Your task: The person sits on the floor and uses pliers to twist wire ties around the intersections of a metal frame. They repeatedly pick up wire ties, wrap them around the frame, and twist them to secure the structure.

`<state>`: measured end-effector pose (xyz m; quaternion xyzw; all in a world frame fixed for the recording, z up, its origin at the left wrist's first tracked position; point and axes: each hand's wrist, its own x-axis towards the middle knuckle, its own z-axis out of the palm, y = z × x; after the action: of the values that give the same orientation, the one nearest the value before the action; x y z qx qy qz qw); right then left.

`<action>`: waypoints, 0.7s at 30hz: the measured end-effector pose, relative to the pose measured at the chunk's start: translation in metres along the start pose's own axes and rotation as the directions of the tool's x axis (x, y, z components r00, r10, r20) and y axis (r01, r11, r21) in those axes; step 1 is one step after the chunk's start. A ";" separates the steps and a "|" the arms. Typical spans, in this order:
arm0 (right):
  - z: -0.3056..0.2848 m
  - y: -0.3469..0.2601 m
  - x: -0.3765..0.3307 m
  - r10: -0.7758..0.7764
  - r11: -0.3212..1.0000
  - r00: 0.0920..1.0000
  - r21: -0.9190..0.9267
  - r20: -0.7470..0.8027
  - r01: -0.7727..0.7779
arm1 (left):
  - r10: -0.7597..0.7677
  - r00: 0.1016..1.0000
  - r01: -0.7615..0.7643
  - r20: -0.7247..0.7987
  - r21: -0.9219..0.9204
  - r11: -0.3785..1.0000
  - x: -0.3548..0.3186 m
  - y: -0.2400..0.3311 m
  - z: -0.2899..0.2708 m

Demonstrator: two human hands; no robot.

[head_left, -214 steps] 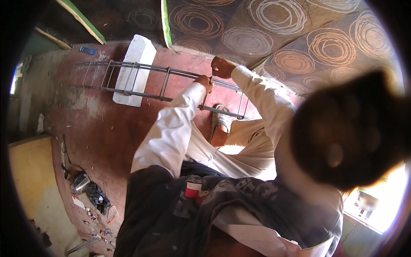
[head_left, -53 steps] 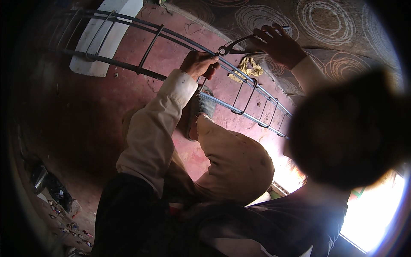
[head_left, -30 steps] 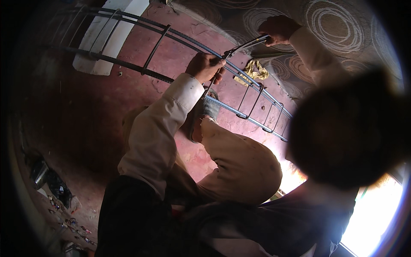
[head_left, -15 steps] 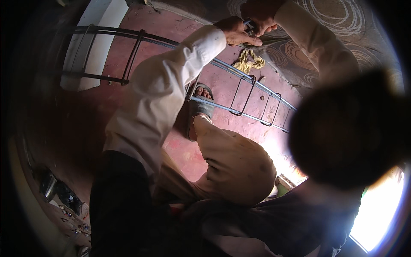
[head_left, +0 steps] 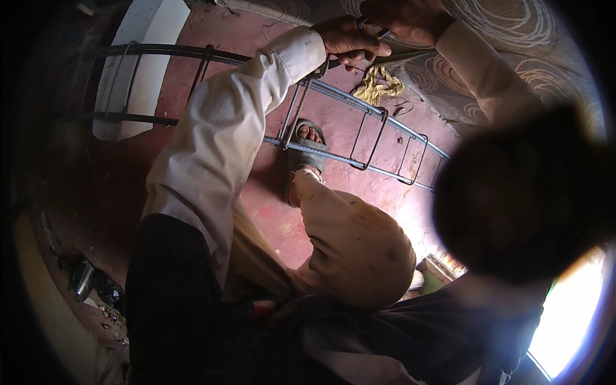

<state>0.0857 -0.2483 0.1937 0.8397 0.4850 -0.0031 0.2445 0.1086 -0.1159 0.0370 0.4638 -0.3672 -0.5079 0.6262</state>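
Note:
A steel rebar cage (head_left: 362, 162), long bars with square stirrups, runs across the floor beneath my arms. At its far bar, near the top of the view, my left hand (head_left: 346, 40) is closed around a dark pincer-like tool (head_left: 384, 32); its handle ends show between my hands, and its jaws are hard to make out. Just to the right, my right hand (head_left: 410, 19) curls over the handle side, its fingers partly hidden in shadow. A crumpled yellow cloth (head_left: 378, 85) lies just beyond the cage, below my hands.
My sandalled foot (head_left: 309, 144) is by the near bar. The cage's left part crosses a white block (head_left: 144, 70). Fabric with swirl patterns (head_left: 507, 32) covers the upper right. A metal cup (head_left: 82, 281) and litter lie lower left; a large dark blurred shape (head_left: 513, 199) blocks the right.
Both hands have shifted slightly up in the view, the left also leftward and the right a little rightward. The tool's handle ends now show more clearly between them.

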 end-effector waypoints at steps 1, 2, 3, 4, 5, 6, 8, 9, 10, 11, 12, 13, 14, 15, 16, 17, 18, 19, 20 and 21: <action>0.006 0.003 0.011 -0.015 0.997 1.000 0.070 0.028 0.013 | 0.014 0.994 -0.009 -0.104 0.057 0.998 -0.005 -0.003 -0.004; 0.012 0.003 0.021 0.031 0.995 0.987 0.087 0.155 -0.045 | 0.033 0.978 -0.009 -0.206 0.116 0.993 -0.009 -0.007 -0.007; 0.009 0.000 0.024 0.086 0.990 0.947 0.084 0.309 -0.117 | 0.051 0.962 0.011 -0.269 0.226 0.974 -0.007 -0.006 -0.004; 0.008 0.000 0.028 0.135 0.980 0.882 0.070 0.452 -0.186 | 0.075 0.941 0.042 -0.331 0.333 0.942 -0.003 -0.005 -0.001; 0.007 0.002 0.031 0.139 0.971 0.857 0.103 0.496 -0.217 | 0.104 0.913 0.084 -0.394 0.432 0.898 0.000 -0.005 0.003; 0.002 0.003 0.027 0.157 0.953 0.814 0.130 0.559 -0.273 | 0.138 0.895 0.116 -0.423 0.522 0.845 0.009 -0.004 0.013; -0.009 0.004 0.021 0.125 0.920 0.749 0.206 0.650 -0.333 | 0.221 0.853 0.190 -0.472 0.676 0.712 0.020 -0.006 0.029; -0.018 0.006 0.026 0.078 0.909 0.742 0.258 0.666 -0.327 | 0.143 0.887 0.182 -0.439 0.617 0.766 0.028 -0.013 0.024; -0.021 0.009 0.031 0.025 0.898 0.737 0.309 0.676 -0.314 | 0.184 0.907 0.131 -0.379 0.668 0.732 0.040 -0.024 0.012; -0.017 0.011 0.030 0.058 0.928 0.789 0.259 0.611 -0.269 | 0.222 0.921 0.080 -0.319 0.715 0.694 0.053 -0.038 -0.003; -0.004 0.011 0.024 0.083 0.949 0.834 0.211 0.545 -0.232 | 0.250 0.935 0.028 -0.252 0.754 0.656 0.062 -0.055 -0.010; 0.005 0.007 0.016 0.103 0.966 0.875 0.162 0.474 -0.201 | 0.535 0.813 -0.202 -0.231 0.749 0.631 0.059 -0.060 -0.005; 0.010 0.000 0.006 0.118 0.980 0.940 0.117 0.321 -0.163 | 0.368 0.894 -0.134 -0.254 0.633 0.762 0.057 -0.064 -0.003; 0.010 -0.008 -0.004 0.126 0.988 0.979 0.064 0.159 -0.138 | 0.190 0.951 -0.042 -0.244 0.508 0.861 0.044 -0.045 0.003; 0.009 -0.015 -0.012 0.122 0.993 0.993 0.006 -0.008 -0.122 | 0.010 0.979 0.069 -0.206 0.375 0.925 0.032 -0.027 0.007; 0.002 -0.019 -0.010 0.061 0.981 0.989 -0.174 -0.134 -0.084 | -0.045 0.990 0.078 -0.130 0.257 0.963 0.022 -0.017 0.003; -0.004 -0.024 -0.013 0.048 0.976 0.979 -0.198 -0.197 -0.087 | -0.089 0.996 0.092 -0.024 0.130 0.987 0.020 -0.013 0.003; -0.010 -0.027 -0.015 0.033 0.970 0.965 -0.222 -0.259 -0.093 | -0.120 0.989 0.120 0.087 0.005 0.993 0.018 -0.009 0.004; -0.014 -0.026 -0.012 0.000 0.964 0.942 -0.252 -0.337 -0.090 | -0.126 0.975 0.138 0.184 -0.054 0.989 0.013 -0.005 -0.002; -0.009 -0.024 -0.010 -0.038 0.956 0.916 -0.282 -0.400 -0.083 | -0.121 0.948 0.160 0.294 -0.113 0.981 0.014 -0.003 -0.006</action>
<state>0.0586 -0.2430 0.1940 0.7823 0.5099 0.2439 0.2617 0.1160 -0.1285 0.0318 0.3669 -0.3844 -0.6366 0.5589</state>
